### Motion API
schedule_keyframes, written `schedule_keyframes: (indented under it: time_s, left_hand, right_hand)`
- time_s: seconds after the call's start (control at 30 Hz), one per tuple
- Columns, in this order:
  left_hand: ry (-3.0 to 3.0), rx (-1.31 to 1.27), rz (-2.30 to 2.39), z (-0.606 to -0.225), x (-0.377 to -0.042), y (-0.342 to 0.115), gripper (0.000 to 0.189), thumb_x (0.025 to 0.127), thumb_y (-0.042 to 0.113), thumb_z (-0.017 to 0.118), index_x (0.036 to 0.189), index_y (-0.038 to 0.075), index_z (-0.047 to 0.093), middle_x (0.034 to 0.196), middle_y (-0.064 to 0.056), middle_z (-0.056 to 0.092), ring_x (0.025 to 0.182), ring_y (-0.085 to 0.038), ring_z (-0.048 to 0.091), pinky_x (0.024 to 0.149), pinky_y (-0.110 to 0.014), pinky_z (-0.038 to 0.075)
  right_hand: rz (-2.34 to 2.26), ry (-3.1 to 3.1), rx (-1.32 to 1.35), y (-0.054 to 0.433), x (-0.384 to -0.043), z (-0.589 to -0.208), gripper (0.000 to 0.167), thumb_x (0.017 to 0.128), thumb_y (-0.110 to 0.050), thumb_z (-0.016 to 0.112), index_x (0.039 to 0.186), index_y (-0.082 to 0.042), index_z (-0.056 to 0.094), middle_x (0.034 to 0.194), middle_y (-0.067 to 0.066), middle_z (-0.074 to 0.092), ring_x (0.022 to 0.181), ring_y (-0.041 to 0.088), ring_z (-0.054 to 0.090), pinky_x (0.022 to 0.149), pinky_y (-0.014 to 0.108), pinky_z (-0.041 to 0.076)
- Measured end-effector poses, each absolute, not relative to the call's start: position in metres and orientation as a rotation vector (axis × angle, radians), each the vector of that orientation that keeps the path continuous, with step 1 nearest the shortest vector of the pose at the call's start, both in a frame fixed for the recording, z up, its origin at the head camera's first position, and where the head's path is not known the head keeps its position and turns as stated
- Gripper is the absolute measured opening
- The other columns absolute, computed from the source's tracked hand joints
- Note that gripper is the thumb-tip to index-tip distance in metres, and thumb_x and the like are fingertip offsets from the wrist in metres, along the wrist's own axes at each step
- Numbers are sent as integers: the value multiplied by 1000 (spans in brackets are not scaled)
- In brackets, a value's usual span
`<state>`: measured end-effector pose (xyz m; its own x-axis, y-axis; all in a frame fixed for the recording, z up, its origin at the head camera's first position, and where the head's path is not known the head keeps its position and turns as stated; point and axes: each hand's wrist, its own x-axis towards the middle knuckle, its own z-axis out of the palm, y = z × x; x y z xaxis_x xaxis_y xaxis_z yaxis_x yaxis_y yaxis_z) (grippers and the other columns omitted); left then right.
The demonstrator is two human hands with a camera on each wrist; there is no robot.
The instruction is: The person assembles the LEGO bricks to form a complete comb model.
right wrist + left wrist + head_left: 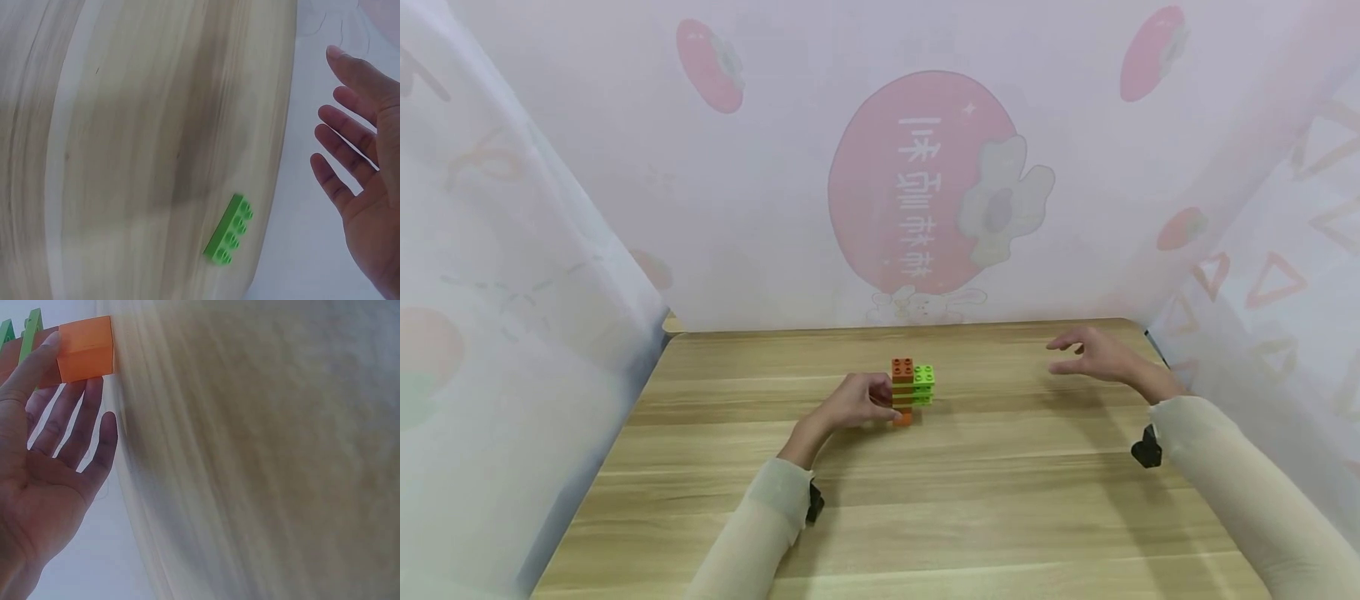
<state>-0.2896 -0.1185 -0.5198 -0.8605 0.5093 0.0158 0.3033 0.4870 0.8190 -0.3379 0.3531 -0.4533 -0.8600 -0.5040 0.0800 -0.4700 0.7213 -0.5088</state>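
Observation:
In the head view, a stack of orange and lime-green toy building blocks (pixel 902 371) stands on the table, with lime-green blocks (pixel 924 375) jutting out to its right. My left hand (pixel 857 402) grips the orange side of this stack from the left. The left wrist view shows the thumb on the near face of an orange block (pixel 86 349), with fingers behind it. My right hand (pixel 1097 357) hovers over the table's right side, holding nothing, its fingers spread and slightly bent. A green studded block (pixel 228 230) appears in the right wrist view, apart from that hand.
The wood-grain table (pixel 970 517) has rounded far corners. Behind it hangs a pale printed curtain (pixel 775 208), and similar sheets close off the left side (pixel 497 292) and right side (pixel 1285 275). A dark wrist device (pixel 1147 448) sits at the right cuff.

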Motion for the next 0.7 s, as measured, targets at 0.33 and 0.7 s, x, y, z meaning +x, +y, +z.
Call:
schedule_keyframes:
  time_s: [0.33,0.7]
  left_hand:
    - [2509,694,1303,-517,-288,-118,23,86,14,91,98,12,71,100,-1,76,91,-13,71,84,-31,61]
    - [2501,712,1309,-516,-288,-119,22,86,14,90,99,11,72,100,-1,76,91,-13,70,84,-32,61]
  right_hand:
    - [-776,2874,-765,381,-335,-455,42,93,-20,84,125,5,73,127,27,71,114,49,67,93,61,57]
    - [-782,2942,-750,402,-333,-469,43,90,-13,85,124,9,71,123,30,71,113,50,66,89,62,58]
